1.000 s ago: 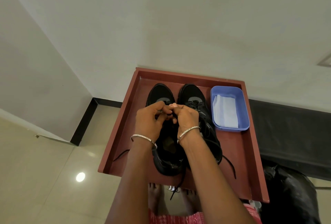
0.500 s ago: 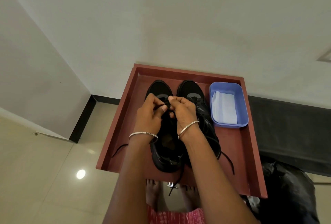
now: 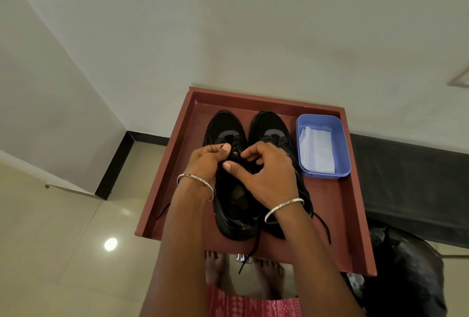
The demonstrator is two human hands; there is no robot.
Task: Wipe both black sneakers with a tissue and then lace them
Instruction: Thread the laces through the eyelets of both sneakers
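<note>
Two black sneakers stand side by side, toes away from me, in a reddish-brown tray (image 3: 330, 215). Over the tongue of the left sneaker (image 3: 225, 126) my left hand (image 3: 205, 164) and my right hand (image 3: 266, 172) meet, each pinching the black lace (image 3: 250, 253) at the eyelets. One loose lace end hangs over the tray's near edge, another trails to the left. My right hand and wrist hide much of the right sneaker (image 3: 271, 126). White tissue (image 3: 316, 153) lies in a blue tub (image 3: 341, 139) at the tray's right.
The tray stands against a white wall, with a tiled floor to the left and my bare feet (image 3: 215, 268) below its near edge. A black bag (image 3: 406, 278) sits on the floor at the lower right. A black bench surface (image 3: 406, 177) runs to the right.
My right hand has slid towards me and opened its grip wider over the tongue, thumb now pressing near the left hand. The left hand stays pinching the lace at the eyelets.
</note>
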